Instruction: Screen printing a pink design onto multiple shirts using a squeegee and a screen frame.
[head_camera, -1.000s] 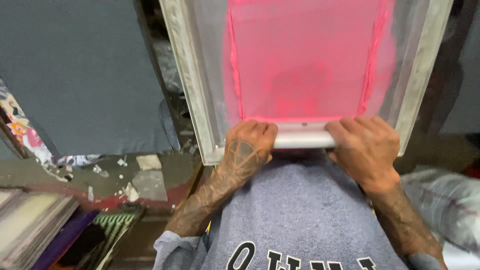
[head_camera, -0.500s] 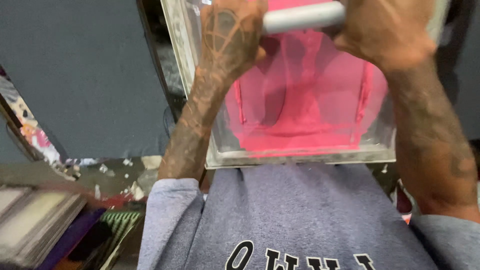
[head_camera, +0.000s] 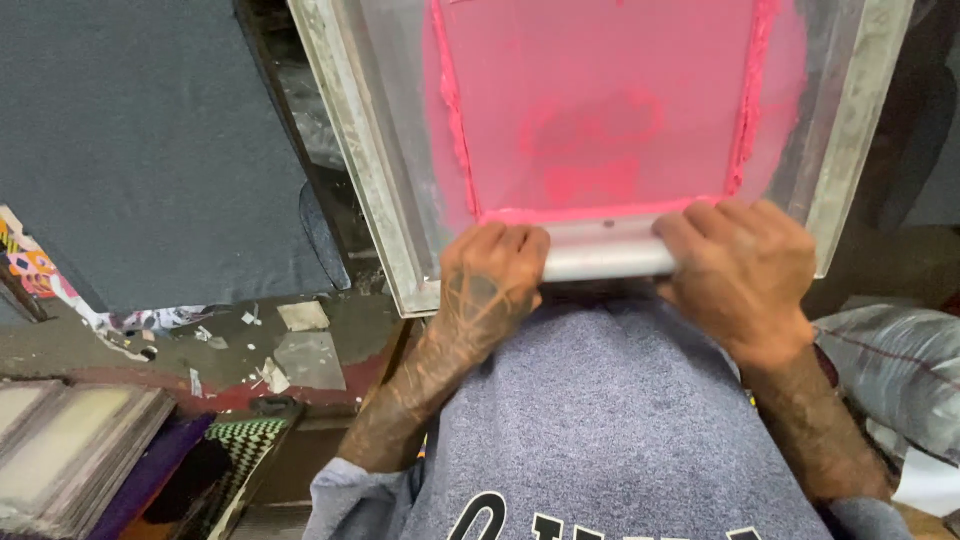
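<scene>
Both hands grip one tool. The left hand (head_camera: 492, 278) and the right hand (head_camera: 742, 270) are curled tight around the grey handle of a squeegee (head_camera: 606, 252), which sits between them at the near edge of a printing screen (head_camera: 600, 110). The screen is just past the fingers, covered in bright pink ink (head_camera: 590, 212), and a thick line of ink is piled right above the squeegee.

The pink ink could make a mess. If the hands tip the squeegee too far, ink may slide onto the knuckles or drip down on the grey sweatshirt (head_camera: 610, 420) just below the wrists. If one hand pushes harder than the other, the ink may go on uneven and leave streaks. The metal frame (head_camera: 362, 160) sits beside the left hand, so the fingers could bump it.
</scene>
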